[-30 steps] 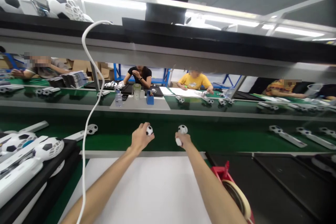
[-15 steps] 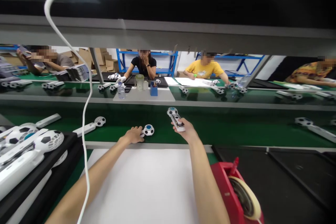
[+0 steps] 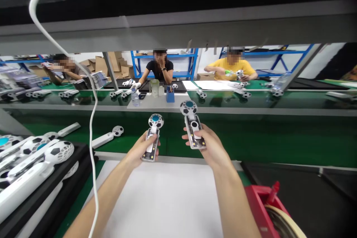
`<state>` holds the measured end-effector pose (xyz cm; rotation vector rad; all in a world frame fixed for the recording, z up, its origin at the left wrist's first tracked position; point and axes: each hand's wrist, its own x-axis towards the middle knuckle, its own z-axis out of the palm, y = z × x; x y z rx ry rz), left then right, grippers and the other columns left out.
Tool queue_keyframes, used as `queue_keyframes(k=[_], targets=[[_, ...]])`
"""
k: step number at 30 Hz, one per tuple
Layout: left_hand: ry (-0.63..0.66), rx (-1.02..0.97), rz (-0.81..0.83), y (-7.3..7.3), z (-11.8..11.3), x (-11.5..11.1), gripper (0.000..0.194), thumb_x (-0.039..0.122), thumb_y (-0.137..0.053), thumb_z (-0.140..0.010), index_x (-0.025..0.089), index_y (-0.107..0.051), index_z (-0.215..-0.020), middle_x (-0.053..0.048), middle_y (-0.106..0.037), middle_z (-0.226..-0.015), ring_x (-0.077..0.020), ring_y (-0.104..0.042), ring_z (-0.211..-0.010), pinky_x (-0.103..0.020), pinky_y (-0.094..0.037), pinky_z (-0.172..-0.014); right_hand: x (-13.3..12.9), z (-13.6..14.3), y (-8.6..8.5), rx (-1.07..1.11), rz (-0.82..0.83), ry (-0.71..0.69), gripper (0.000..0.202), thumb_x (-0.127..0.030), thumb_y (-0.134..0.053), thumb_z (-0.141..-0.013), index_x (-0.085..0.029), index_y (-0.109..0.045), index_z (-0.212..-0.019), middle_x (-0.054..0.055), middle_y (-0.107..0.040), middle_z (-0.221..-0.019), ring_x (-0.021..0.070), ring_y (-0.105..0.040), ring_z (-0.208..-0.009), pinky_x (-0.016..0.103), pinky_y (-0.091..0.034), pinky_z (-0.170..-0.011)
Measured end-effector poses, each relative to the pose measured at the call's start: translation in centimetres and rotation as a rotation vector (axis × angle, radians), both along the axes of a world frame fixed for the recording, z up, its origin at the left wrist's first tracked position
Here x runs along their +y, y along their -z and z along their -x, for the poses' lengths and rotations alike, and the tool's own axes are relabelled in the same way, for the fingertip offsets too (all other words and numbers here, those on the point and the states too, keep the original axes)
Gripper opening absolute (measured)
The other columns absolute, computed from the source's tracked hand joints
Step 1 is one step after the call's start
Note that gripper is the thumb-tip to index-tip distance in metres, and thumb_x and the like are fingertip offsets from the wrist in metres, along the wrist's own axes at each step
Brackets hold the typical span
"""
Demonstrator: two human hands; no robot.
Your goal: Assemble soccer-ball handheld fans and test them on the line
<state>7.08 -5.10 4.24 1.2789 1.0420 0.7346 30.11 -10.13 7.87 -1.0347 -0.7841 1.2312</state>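
Observation:
My left hand (image 3: 140, 149) is closed around the handle of a handheld fan (image 3: 155, 121) whose round head is patterned like a soccer ball with a blue centre. My right hand (image 3: 213, 145) grips a second, similar fan (image 3: 189, 108), thumb on its handle. Both fans stand tilted up, heads away from me, above the far edge of a white sheet (image 3: 164, 197). Their handles show dark faces with small yellowish squares and a white piece along the middle. The fingers behind the handles are partly hidden.
More fans (image 3: 55, 152) lie piled on a black tray at left; another fan (image 3: 107, 137) rests on the green belt (image 3: 267, 137). A white cable (image 3: 93, 126) hangs in front. At right stands a red tape dispenser (image 3: 258, 204). Co-workers sit across, beneath an overhead shelf (image 3: 178, 31).
My left hand has lifted its fan off the green belt and brought it upright beside the other. The right hand still holds its fan, now slightly higher. The view has shifted left.

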Motion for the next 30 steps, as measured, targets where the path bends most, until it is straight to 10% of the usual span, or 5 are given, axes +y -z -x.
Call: queue_keyframes(k=[5, 13, 21, 30], targets=[[-0.012, -0.364, 0.093, -3.3, -0.1, -2.9, 0.027, 0.046, -0.043, -0.092, 0.02, -0.047, -0.096, -0.002, -0.056, -0.083, -0.0095, -0.05, -0.049, -0.024, -0.044, -0.041, -1.3, 1.7, -1.3, 0.005, -0.007, -0.033, 0.036, -0.03, -0.065, -0.071, -0.014, -0.063, -0.104, 0.007, -0.072, -0.085, 0.0144, -0.062, -0.055, 0.024, -0.049, -0.048], [-0.064, -0.627, 0.214, -4.6, 0.2, -4.8, 0.022, 0.038, -0.04, -0.094, 0.019, -0.048, -0.088, -0.001, -0.06, -0.071, -0.0121, -0.05, -0.041, -0.025, -0.044, -0.034, -2.2, 4.5, -1.9, -0.016, -0.031, -0.063, 0.039, -0.029, -0.064, -0.076, -0.019, -0.061, -0.114, 0.005, -0.071, -0.088, 0.016, -0.063, -0.061, 0.025, -0.051, -0.052], [-0.033, -0.643, 0.124, -5.8, 1.3, -5.7, 0.034, 0.022, -0.069, -0.077, 0.019, -0.055, -0.108, -0.007, -0.066, -0.1, -0.0208, -0.068, -0.073, -0.035, -0.058, -0.062, -2.1, 6.0, -0.8, -0.036, -0.113, -0.177, 0.057, -0.023, -0.065, -0.079, -0.026, -0.05, -0.134, 0.008, -0.067, -0.119, 0.0211, -0.07, -0.082, 0.03, -0.057, -0.064], [-0.049, -0.572, 0.031, -4.8, 1.7, -4.5, 0.068, 0.018, -0.065, -0.074, 0.031, -0.041, -0.136, -0.004, -0.066, -0.098, -0.0212, -0.069, -0.065, -0.035, -0.056, -0.061, -1.8, 6.4, 0.0, -0.108, -0.157, -0.215, 0.062, -0.023, -0.065, -0.084, -0.029, -0.041, -0.141, 0.008, -0.063, -0.123, 0.0263, -0.068, -0.099, 0.041, -0.059, -0.079]])
